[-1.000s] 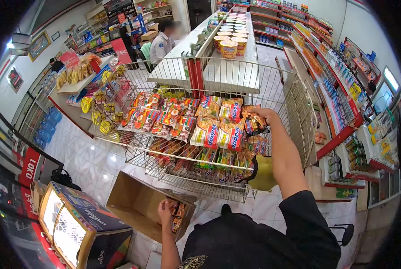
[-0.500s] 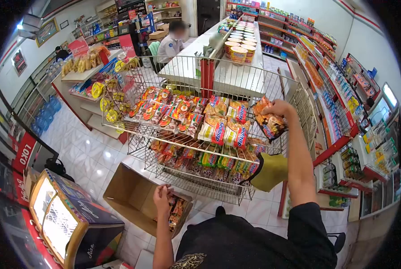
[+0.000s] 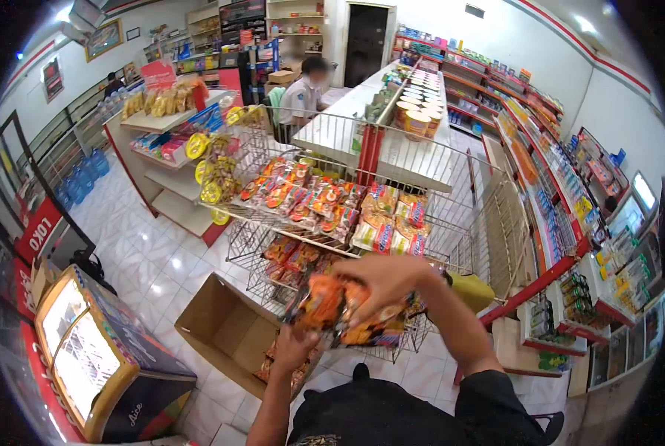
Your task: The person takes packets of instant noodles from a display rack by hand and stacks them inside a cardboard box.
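Observation:
Over the front of a wire rack [image 3: 463,232], orange-and-black noodle packets [image 3: 321,301] are between my two hands, blurred by motion. From above and the right, my right hand [image 3: 392,281] is closed around them. My left hand [image 3: 294,349] grips their lower left edge, fingers bent. How many packets there are, I cannot tell. On the rack's upper level lie red-and-white packets [image 3: 303,199], with yellowish packets [image 3: 392,223] to their right. Below my left hand, an open cardboard box [image 3: 212,316] on the floor holds more orange packets [image 3: 265,369], partly hidden by my wrist.
A yellow-green cloth item [image 3: 472,292] hangs at the rack's right front. Behind the rack runs a white counter [image 3: 422,165] with stacked noodle cups [image 3: 419,119]; a seated person [image 3: 300,97] is beside it. Shelves [image 3: 529,215] line the right; an ice-cream freezer [image 3: 135,364] stands lower left.
My right hand has come down and left from the rack's upper right, bringing orange-and-black packets in front of me. My left hand has risen from beside the box to grip them. The view has shifted.

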The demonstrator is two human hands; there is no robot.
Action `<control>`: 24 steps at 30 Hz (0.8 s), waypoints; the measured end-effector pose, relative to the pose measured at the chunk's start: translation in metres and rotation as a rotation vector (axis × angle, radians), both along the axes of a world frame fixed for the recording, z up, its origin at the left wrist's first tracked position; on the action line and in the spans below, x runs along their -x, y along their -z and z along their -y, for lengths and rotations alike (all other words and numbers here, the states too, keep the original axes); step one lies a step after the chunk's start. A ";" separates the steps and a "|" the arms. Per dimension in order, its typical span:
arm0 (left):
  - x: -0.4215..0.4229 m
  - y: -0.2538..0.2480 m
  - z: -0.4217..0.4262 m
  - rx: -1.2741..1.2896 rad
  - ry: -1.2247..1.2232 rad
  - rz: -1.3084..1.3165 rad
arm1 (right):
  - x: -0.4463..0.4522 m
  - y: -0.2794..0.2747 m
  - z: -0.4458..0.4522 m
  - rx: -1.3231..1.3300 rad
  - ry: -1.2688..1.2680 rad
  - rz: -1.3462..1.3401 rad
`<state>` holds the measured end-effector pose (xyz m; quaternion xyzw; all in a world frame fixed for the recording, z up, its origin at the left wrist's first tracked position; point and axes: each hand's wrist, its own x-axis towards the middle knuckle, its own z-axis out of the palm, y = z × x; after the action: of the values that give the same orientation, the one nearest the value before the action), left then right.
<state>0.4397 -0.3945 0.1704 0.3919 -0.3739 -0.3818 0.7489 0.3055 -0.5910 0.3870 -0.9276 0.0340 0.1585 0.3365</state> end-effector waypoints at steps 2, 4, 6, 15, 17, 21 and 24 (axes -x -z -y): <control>-0.001 0.003 -0.017 -0.345 -0.141 -0.085 | -0.019 0.057 -0.017 -0.029 0.024 0.122; -0.004 0.021 -0.038 -0.519 -0.227 -0.144 | -0.038 0.109 -0.028 -0.089 0.005 0.173; -0.016 0.058 -0.068 -0.422 -0.397 -0.204 | -0.054 0.150 -0.039 -0.154 -0.015 0.226; -0.040 0.107 -0.242 -0.245 -0.834 -0.508 | -0.088 0.245 -0.073 -0.205 0.318 -0.057; -0.033 0.094 -0.265 -0.280 -0.958 -0.614 | -0.106 0.268 -0.071 -0.303 0.456 -0.096; -0.003 0.105 -0.306 -0.311 -1.076 -0.603 | -0.152 0.314 -0.079 -0.319 0.448 -0.038; 0.020 0.104 -0.299 -0.223 -1.159 -0.744 | -0.187 0.349 -0.093 -0.205 0.340 -0.173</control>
<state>0.4195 -0.0956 0.0668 0.4460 0.2181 -0.0656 0.8656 0.4929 -0.4983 0.0382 -0.8524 0.2026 0.1809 0.4468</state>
